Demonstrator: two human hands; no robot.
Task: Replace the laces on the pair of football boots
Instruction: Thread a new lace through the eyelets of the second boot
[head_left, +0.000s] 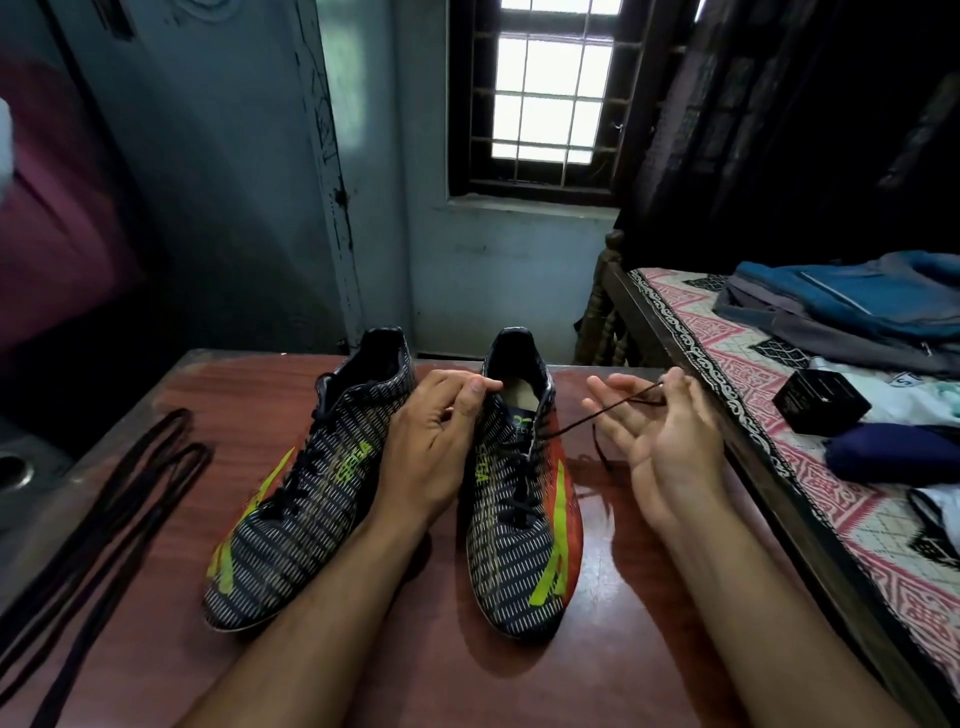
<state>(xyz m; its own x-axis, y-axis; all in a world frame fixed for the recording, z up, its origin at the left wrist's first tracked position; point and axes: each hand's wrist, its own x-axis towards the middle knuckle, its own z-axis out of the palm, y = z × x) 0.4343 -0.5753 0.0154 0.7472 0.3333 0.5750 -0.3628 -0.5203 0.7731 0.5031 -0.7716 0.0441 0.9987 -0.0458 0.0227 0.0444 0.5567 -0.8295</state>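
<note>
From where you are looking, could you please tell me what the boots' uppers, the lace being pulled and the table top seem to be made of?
Right boot upper: probably synthetic, matte, printed with pale dashes and neon stripes.
Lace in the right hand's grip: thin dark cord, likely woven; texture too fine to tell.
Table top: reddish-brown wood or wood-look laminate, glossy, since it reflects light.

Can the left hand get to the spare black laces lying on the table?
Probably yes: the spare laces lie uncovered on the left of the table. But the left hand now pinches the right boot.
</note>
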